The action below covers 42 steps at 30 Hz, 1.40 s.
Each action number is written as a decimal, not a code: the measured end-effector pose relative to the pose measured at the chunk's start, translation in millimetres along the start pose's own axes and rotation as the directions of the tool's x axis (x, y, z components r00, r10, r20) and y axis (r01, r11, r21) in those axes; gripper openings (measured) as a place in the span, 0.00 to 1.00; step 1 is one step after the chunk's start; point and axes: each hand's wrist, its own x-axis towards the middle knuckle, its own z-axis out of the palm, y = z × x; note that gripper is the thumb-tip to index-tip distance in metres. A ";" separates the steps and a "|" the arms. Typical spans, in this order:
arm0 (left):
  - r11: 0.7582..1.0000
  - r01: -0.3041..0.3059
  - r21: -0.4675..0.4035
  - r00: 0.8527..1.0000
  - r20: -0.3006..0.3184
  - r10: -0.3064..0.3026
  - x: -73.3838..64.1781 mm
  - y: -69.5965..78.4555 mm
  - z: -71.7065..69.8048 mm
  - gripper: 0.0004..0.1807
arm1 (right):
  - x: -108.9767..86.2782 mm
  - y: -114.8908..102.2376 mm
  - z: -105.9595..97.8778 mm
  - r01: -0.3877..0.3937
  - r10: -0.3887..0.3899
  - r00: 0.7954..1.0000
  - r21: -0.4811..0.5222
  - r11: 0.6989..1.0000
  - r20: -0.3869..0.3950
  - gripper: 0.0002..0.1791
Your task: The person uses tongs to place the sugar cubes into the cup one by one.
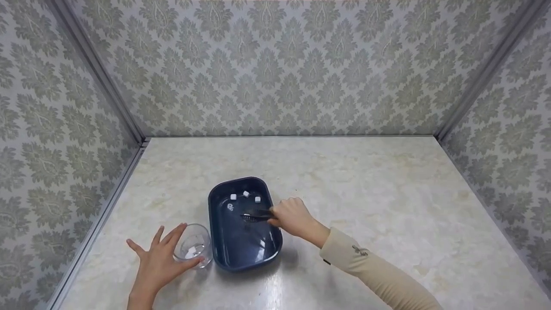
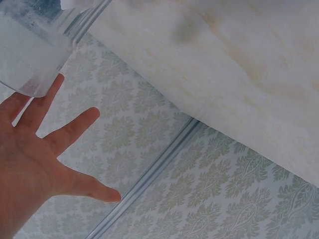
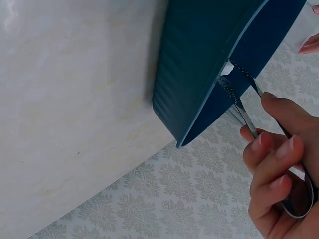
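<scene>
My left hand (image 1: 161, 260) holds a clear glass (image 1: 205, 241) between thumb and fingers, with the other fingers spread outward. White cubes (image 1: 192, 250) lie at the bottom of the glass. In the left wrist view the glass (image 2: 30, 55) rises above the hand (image 2: 35, 154). My right hand (image 1: 292, 216) grips metal tongs (image 1: 260, 215) reaching over the side of a dark blue tray (image 1: 245, 254). A white cube (image 3: 228, 68) shows between the tongs' perforated tips in the right wrist view. Several white cubes (image 1: 258, 199) sit near the tray's far end.
The glass stands close beside the tray's left side on a pale marbled table (image 1: 366, 185). Patterned wall panels (image 1: 280, 64) enclose the table at the back and both sides. A small whitish mark (image 1: 230, 207) shows on the tray floor.
</scene>
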 end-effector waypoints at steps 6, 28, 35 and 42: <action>1.000 -0.004 -0.003 1.000 0.000 0.004 -1.8 0.2 1.2 0.51 | -11.2 -0.8 -8.8 -0.001 0.001 1.000 0.058 0.998 -0.005 0.16; 1.000 -0.002 0.003 1.000 -0.003 0.002 -1.0 0.2 1.3 0.51 | -35.8 0.4 -29.3 -0.008 0.021 0.992 0.110 0.994 -0.123 0.13; 1.000 -0.001 0.003 1.000 0.002 0.001 0.0 0.4 0.2 0.51 | -39.5 -2.0 -41.3 -0.022 0.040 0.984 0.104 0.994 -0.173 0.14; 1.000 0.007 0.003 1.000 0.014 -0.007 0.1 0.2 -0.1 0.52 | -36.6 -11.2 -55.7 0.010 0.027 0.957 0.126 0.992 -0.289 0.15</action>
